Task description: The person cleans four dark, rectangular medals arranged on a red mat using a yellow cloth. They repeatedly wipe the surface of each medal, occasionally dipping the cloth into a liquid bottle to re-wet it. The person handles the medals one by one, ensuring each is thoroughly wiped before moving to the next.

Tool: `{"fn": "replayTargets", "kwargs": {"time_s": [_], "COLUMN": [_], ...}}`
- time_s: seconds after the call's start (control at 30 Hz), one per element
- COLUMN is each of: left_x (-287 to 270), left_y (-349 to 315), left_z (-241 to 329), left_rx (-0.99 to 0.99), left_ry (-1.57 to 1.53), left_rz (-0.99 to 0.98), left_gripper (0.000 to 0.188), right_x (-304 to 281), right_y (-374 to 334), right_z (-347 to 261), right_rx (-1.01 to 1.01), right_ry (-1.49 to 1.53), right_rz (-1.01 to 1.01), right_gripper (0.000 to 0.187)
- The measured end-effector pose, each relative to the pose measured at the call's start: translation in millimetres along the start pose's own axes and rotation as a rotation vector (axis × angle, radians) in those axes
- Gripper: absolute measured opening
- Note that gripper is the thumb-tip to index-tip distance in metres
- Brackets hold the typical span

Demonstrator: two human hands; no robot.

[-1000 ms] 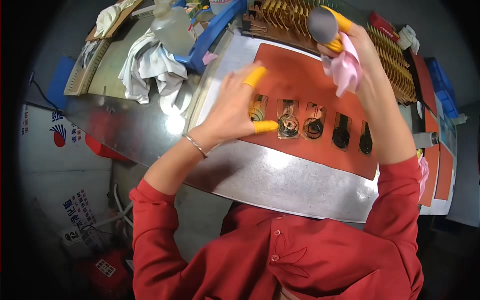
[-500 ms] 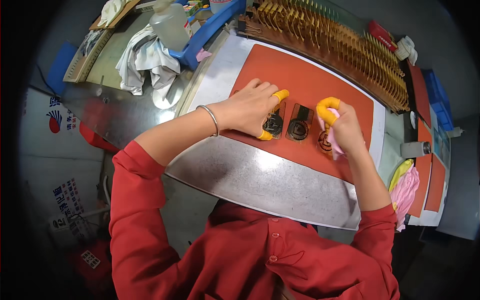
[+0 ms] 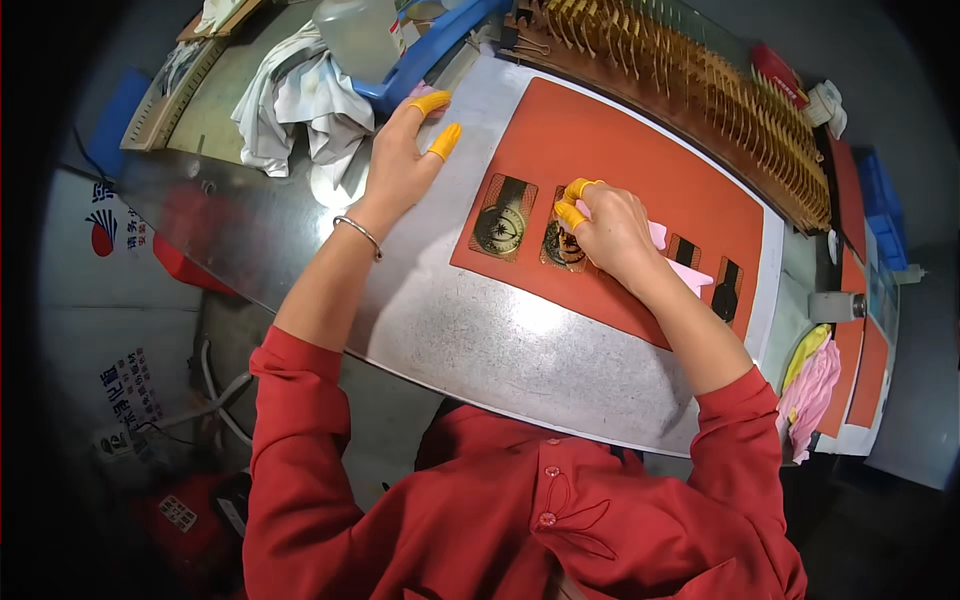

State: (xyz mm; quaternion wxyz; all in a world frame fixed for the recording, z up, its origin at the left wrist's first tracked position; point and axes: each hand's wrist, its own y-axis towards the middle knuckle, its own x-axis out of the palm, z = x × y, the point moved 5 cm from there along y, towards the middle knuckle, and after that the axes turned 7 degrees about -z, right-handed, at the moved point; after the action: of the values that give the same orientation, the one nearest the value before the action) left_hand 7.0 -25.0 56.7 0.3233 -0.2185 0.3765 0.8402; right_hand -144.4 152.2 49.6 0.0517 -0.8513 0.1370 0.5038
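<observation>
Your left hand (image 3: 402,155) is moving past the flat orange mat's (image 3: 610,145) left edge, digits apart; your right hand (image 3: 618,228), clutching pink cloth (image 3: 690,277), is risking dragging a rectangular gold-black plate (image 3: 560,245).

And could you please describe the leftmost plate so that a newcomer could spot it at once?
On the grey table, find the big orange mat. The plate lies leftmost in the row across its near half. It shows whole, with a round emblem at its lower end, while the next plate is partly covered by the right hand.
</observation>
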Motion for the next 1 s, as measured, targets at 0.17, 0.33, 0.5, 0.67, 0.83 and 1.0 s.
{"fn": "replayTargets", "kwargs": {"time_s": [0.17, 0.33, 0.5, 0.67, 0.83, 1.0], "left_x": [3, 12, 13, 12, 9, 12], "left_y": [2, -3, -5, -3, -4, -2], "left_z": [-14, -17, -24, -20, -18, -21], "left_rx": [-0.026, -0.038, -0.072, -0.021, -0.046, -0.04], "left_ry": [-0.071, -0.098, -0.101, -0.089, -0.082, -0.097], "left_rz": [0.001, -0.065, -0.113, -0.097, -0.08, -0.081], "left_gripper": [0.03, 0.029, 0.028, 0.029, 0.029, 0.028], "right_x": [6, 8, 7, 11, 14, 10], "right_y": [-3, -12, -5, -9, -15, -5], "right_z": [-3, -13, -9, -8, -10, -2], "right_rx": [-0.006, -0.125, -0.096, -0.122, -0.137, -0.142], "right_ry": [-0.075, -0.03, -0.083, -0.097, -0.104, -0.097], "right_rz": [-0.022, 0.062, 0.033, 0.026, -0.003, 0.073], "right_gripper": [0.016, 0.012, 0.01, 0.012, 0.012, 0.01]}}
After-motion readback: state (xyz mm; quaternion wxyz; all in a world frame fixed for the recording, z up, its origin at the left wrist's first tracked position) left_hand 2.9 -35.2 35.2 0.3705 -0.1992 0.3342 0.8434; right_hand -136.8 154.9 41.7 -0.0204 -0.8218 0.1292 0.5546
